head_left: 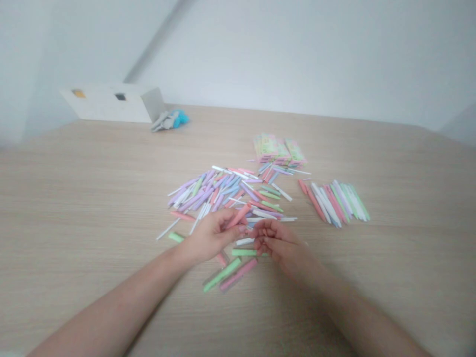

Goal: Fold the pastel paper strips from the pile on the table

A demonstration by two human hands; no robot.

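From the head camera, both forearms reach in over a wood-grain counter [74, 208]. The left hand [211, 235] is closed in a pinch on a pink stick [240, 215], with the stick angled up and away from the fingers. The right hand [277, 245] is curled, its fingers bent inward just beside the left hand; I cannot tell whether it holds anything small.

Just ahead of the hands lies a loose heap of pastel sticks [223, 191] in lilac, white, pink, green and blue, crossing at many angles. The sticks look slim, light and fairly stiff, and are probably easy to roll or snap. A fingertip pinch around the shaft seems the surest hold. Their surfaces look matt, and many have white ends.

Nearer the body, a green stick [222, 274] lies just beside another pink stick [238, 274]. To the right, a fanned group of sticks [332, 202] lies roughly side by side, and printed packets [278, 149] are piled beyond the heap. Near the far edge are a white box [111, 103] and a grey cloth [161, 121] touching a blue tuft [181, 118].
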